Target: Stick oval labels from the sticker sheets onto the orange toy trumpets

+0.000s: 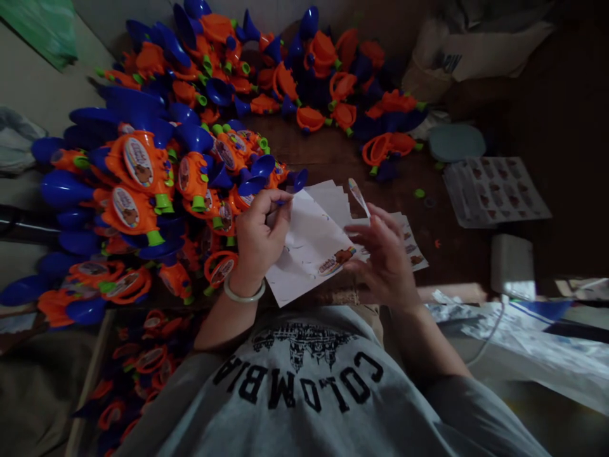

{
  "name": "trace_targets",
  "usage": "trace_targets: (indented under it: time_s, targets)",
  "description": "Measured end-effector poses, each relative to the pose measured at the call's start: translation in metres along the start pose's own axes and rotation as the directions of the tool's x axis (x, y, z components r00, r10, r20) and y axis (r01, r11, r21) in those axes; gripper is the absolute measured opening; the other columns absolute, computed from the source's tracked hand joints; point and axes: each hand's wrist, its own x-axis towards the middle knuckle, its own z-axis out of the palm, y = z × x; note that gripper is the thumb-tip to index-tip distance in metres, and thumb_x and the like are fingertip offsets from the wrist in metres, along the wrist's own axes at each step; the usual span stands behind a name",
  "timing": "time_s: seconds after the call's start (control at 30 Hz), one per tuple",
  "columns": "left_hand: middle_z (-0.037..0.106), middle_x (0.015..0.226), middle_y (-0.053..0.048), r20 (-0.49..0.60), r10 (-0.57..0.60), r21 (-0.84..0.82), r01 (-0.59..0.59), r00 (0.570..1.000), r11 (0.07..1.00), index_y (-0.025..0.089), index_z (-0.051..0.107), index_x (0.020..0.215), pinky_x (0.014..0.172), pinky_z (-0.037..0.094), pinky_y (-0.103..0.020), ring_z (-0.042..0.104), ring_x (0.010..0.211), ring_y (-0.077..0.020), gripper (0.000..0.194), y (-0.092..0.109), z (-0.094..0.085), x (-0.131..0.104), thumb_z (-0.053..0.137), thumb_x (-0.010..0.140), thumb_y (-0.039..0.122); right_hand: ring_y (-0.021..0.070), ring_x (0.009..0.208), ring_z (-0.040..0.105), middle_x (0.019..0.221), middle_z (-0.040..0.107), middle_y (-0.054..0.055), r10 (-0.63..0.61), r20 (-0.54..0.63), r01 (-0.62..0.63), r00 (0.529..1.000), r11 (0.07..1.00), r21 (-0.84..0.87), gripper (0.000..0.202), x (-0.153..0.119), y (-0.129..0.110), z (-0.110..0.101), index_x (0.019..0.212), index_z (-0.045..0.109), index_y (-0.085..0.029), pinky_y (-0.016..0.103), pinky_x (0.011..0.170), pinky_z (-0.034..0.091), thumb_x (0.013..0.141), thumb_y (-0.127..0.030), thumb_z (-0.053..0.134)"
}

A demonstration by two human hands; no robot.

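Lettering on the grey shirt (pixel 304 425) read COLOMBIA, upside down to me; print on the sticker sheet (pixel 307 231) was too blurred to read. That sheet sat between the hands, right of the toy trumpets (pixel 136 212). I saw the left hand (pixel 262 235) pinching its far left corner. The right hand (pixel 386 260) curled loosely, one sticker (pixel 357 195) at its fingertips; pinched or merely stuck, I couldn't tell.

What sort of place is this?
Most likely a small toy workshop: many matching orange-and-blue plastic toys are heaped on the table, printed sticker sheets lie stacked, and the right hand holds a single sticker.
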Motion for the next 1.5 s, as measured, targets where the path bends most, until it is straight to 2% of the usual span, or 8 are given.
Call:
trace_targets:
  time_s: [0.1, 0.23, 0.43, 0.57, 0.83, 1.03, 1.27, 1.5]
  targets:
    - [0.070, 0.081, 0.002, -0.001, 0.011, 0.000, -0.011, 1.000, 1.000, 0.023, 0.072, 0.102, 0.061, 0.046, -0.021, 0.061, 0.067, -0.0094, 0.008, 0.002, 0.001, 0.000, 0.068, 0.098, 0.028, 0.0178, 0.108, 0.075, 0.148, 0.062, 0.006, -0.023, 0.062, 0.021, 0.998, 0.999, 0.036, 0.081, -0.002, -0.001, 0.005, 0.162, 0.036, -0.047, 0.032, 0.081, 0.071, 0.096, -0.013, 0.069]
    - [0.070, 0.081, 0.002, 0.026, 0.002, -0.024, -0.001, 1.000, 1.000, 0.022, 0.072, 0.103, 0.060, 0.046, -0.021, 0.062, 0.068, -0.0101, 0.011, 0.004, 0.000, 0.001, 0.067, 0.099, 0.031, 0.0152, 0.099, 0.079, 0.124, 0.077, 0.001, -0.055, 0.036, 0.054, 0.998, 0.998, 0.024, 0.081, -0.002, -0.009, 0.009, 0.160, 0.038, -0.046, 0.027, 0.077, 0.072, 0.096, -0.004, 0.064]
    - [0.065, 0.073, 0.003, 0.008, 0.006, -0.110, -0.005, 1.000, 0.994, 0.022, 0.073, 0.101, 0.051, 0.038, -0.020, 0.050, 0.056, -0.0070, 0.010, 0.011, -0.002, 0.003, 0.069, 0.098, 0.030, 0.0168, 0.108, 0.079, 0.128, 0.077, 0.002, -0.001, -0.016, 0.002, 1.000, 0.998, 0.064, 0.076, -0.002, -0.015, 0.012, 0.153, 0.043, -0.041, 0.029, 0.081, 0.072, 0.093, -0.002, 0.066]
    - [0.067, 0.077, 0.003, -0.011, 0.027, -0.119, -0.028, 1.000, 0.992, 0.022, 0.074, 0.100, 0.057, 0.042, -0.020, 0.056, 0.062, -0.0076, 0.010, 0.011, -0.004, 0.003, 0.070, 0.097, 0.030, 0.0131, 0.092, 0.079, 0.114, 0.080, 0.000, 0.025, 0.002, -0.025, 1.000, 0.993, 0.112, 0.072, -0.003, -0.018, 0.015, 0.149, 0.044, -0.038, 0.027, 0.079, 0.071, 0.092, -0.002, 0.069]
    - [0.073, 0.084, 0.000, 0.063, -0.001, -0.195, 0.013, 0.998, 0.981, 0.021, 0.074, 0.098, 0.061, 0.050, -0.020, 0.064, 0.070, -0.0096, 0.010, 0.012, -0.004, 0.004, 0.072, 0.096, 0.030, 0.0140, 0.107, 0.079, 0.123, 0.078, 0.001, 0.006, 0.075, -0.023, 0.997, 0.974, 0.224, 0.077, 0.001, -0.020, 0.012, 0.152, 0.041, -0.043, 0.025, 0.078, 0.069, 0.094, -0.001, 0.067]
    - [0.074, 0.085, 0.000, 0.040, -0.046, -0.134, 0.051, 0.998, 0.990, 0.021, 0.073, 0.097, 0.066, 0.053, -0.022, 0.065, 0.072, -0.0108, 0.010, 0.017, -0.011, 0.002, 0.072, 0.095, 0.031, 0.0189, 0.109, 0.080, 0.117, 0.083, 0.001, -0.001, 0.198, 0.032, 0.980, 0.988, -0.153, 0.056, 0.006, -0.020, 0.004, 0.141, 0.060, -0.035, 0.035, 0.090, 0.069, 0.093, -0.006, 0.068]
    - [0.075, 0.084, 0.000, 0.061, -0.067, -0.119, 0.074, 0.996, 0.990, 0.021, 0.075, 0.099, 0.066, 0.053, -0.021, 0.067, 0.072, -0.0105, 0.010, 0.014, -0.009, -0.004, 0.073, 0.094, 0.029, 0.0172, 0.085, 0.081, 0.091, 0.084, -0.004, -0.050, 0.030, 0.055, 0.998, 0.976, -0.212, 0.034, 0.003, -0.021, 0.016, 0.113, 0.068, -0.033, 0.033, 0.079, 0.067, 0.090, -0.007, 0.066]
    - [0.071, 0.076, 0.002, 0.109, -0.090, -0.170, 0.108, 0.990, 0.979, 0.021, 0.075, 0.095, 0.056, 0.046, -0.019, 0.060, 0.064, -0.0092, 0.006, 0.007, -0.004, -0.001, 0.074, 0.090, 0.024, 0.0155, 0.068, 0.075, 0.085, 0.081, -0.007, -0.162, -0.116, 0.152, 0.980, 0.984, -0.097, 0.057, -0.006, -0.015, 0.019, 0.134, 0.062, -0.043, 0.028, 0.062, 0.064, 0.089, -0.009, 0.073]
